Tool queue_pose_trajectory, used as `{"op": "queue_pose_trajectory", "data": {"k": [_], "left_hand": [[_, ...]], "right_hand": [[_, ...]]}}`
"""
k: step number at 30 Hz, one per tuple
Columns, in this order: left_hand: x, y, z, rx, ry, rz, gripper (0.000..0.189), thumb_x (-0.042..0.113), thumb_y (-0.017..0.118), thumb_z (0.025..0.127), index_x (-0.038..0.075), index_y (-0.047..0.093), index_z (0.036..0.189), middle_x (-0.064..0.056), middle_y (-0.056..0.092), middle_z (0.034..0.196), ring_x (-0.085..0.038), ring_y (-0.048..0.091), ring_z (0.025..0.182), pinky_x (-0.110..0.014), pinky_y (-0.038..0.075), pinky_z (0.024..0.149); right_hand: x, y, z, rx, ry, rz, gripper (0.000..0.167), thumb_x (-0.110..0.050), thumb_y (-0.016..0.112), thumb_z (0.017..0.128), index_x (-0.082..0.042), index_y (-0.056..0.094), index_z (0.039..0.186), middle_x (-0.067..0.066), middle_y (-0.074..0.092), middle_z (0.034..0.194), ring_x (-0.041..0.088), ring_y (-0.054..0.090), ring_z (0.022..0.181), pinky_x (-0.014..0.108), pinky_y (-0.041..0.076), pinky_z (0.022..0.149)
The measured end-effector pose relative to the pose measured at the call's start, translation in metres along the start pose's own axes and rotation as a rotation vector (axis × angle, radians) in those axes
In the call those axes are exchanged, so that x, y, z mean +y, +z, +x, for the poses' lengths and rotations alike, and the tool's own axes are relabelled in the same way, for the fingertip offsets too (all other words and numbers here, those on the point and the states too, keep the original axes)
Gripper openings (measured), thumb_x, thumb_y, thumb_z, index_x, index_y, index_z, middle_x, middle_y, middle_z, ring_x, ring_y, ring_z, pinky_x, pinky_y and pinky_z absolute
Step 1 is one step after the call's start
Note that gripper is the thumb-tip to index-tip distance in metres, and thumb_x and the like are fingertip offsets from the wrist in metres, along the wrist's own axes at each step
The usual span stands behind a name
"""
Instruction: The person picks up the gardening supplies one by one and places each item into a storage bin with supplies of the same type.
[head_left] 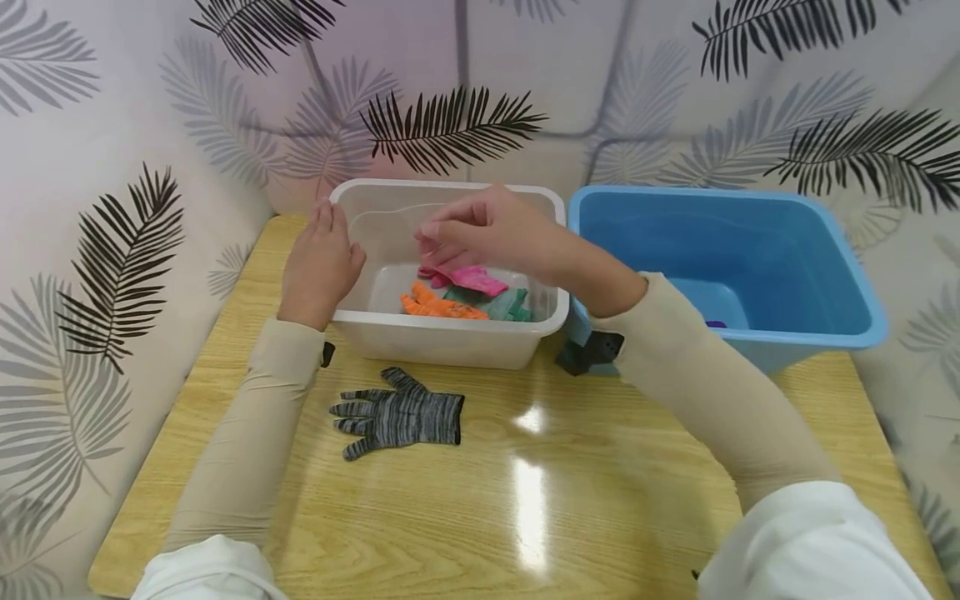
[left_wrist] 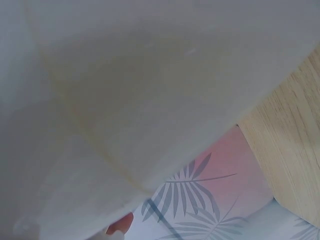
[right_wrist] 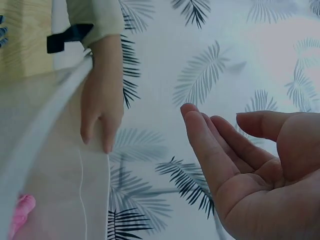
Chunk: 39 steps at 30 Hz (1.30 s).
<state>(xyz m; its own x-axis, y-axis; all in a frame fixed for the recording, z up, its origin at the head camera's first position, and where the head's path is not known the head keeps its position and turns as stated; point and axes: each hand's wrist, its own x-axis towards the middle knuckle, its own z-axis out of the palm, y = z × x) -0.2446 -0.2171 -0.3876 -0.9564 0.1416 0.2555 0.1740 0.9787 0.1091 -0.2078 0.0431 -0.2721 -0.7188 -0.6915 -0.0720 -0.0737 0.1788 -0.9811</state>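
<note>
My left hand (head_left: 318, 262) grips the left rim of a white plastic bin (head_left: 442, 342), with the thumb on the inner side. Above that bin hovers my right hand (head_left: 495, 233), holding nothing. The right wrist view shows its fingers (right_wrist: 210, 150) loosely extended, apart from the thumb. Down in the bin lie a bright pink cloth item (head_left: 480, 281), an orange glove-like item (head_left: 442, 307) and a green cloth item (head_left: 510, 306). On the table in front rests a grey striped knit glove (head_left: 408, 417), its fingers pointing left.
A blue bin (head_left: 750, 336) stands right beside the white one, with a bit of purple (head_left: 716, 324) visible at its bottom. Both are on a wooden table (head_left: 600, 500). A leaf-patterned curtain (head_left: 225, 125) hangs behind and along the sides.
</note>
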Motion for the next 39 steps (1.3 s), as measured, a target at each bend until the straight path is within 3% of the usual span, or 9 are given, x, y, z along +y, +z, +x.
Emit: {"op": "queue_pose_trajectory", "data": {"k": [7, 14, 22, 28, 39], "left_hand": [[0.000, -0.001, -0.001, -0.003, -0.003, -0.008, 0.057, 0.016, 0.046, 0.091, -0.018, 0.031, 0.134, -0.033, 0.033, 0.139, -0.038, 0.029, 0.132, -0.043, 0.024, 0.109], [0.002, -0.002, -0.001, 0.001, -0.006, -0.017, 0.057, 0.015, 0.048, 0.090, -0.018, 0.032, 0.133, -0.034, 0.033, 0.138, -0.039, 0.030, 0.131, -0.044, 0.026, 0.108], [0.002, -0.003, -0.001, 0.026, 0.005, -0.026, 0.055, 0.014, 0.047, 0.089, -0.020, 0.034, 0.131, -0.035, 0.035, 0.136, -0.041, 0.032, 0.129, -0.045, 0.027, 0.107], [0.003, -0.003, -0.001, 0.006, 0.005, -0.028, 0.056, 0.015, 0.045, 0.090, -0.019, 0.032, 0.133, -0.034, 0.032, 0.139, -0.040, 0.029, 0.132, -0.044, 0.024, 0.108], [-0.002, 0.002, 0.001, 0.005, 0.013, -0.008, 0.057, 0.015, 0.045, 0.091, -0.019, 0.030, 0.134, -0.034, 0.031, 0.139, -0.039, 0.029, 0.132, -0.045, 0.027, 0.107]], "right_hand": [[0.028, 0.026, -0.040, -0.047, -0.101, -0.127, 0.023, -0.012, 0.058, 0.091, 0.002, 0.067, 0.108, 0.008, 0.069, 0.096, 0.018, 0.066, 0.087, 0.032, 0.054, 0.078], [0.076, 0.047, -0.059, -0.093, -0.070, -0.275, 0.024, -0.023, 0.060, 0.091, -0.009, 0.069, 0.108, -0.006, 0.070, 0.092, 0.007, 0.064, 0.084, 0.027, 0.052, 0.076], [0.137, 0.069, -0.048, -0.068, -0.023, -0.438, 0.023, -0.019, 0.058, 0.092, -0.007, 0.070, 0.107, -0.002, 0.069, 0.096, 0.005, 0.060, 0.084, 0.022, 0.050, 0.074], [0.176, 0.081, -0.037, -0.029, -0.015, -0.543, 0.020, -0.013, 0.060, 0.090, -0.003, 0.070, 0.104, 0.002, 0.069, 0.098, 0.009, 0.061, 0.084, 0.022, 0.050, 0.073], [0.198, 0.096, -0.030, -0.025, 0.039, -0.672, 0.027, -0.011, 0.058, 0.090, -0.003, 0.066, 0.115, 0.007, 0.066, 0.110, 0.015, 0.060, 0.102, 0.030, 0.049, 0.085]]}}
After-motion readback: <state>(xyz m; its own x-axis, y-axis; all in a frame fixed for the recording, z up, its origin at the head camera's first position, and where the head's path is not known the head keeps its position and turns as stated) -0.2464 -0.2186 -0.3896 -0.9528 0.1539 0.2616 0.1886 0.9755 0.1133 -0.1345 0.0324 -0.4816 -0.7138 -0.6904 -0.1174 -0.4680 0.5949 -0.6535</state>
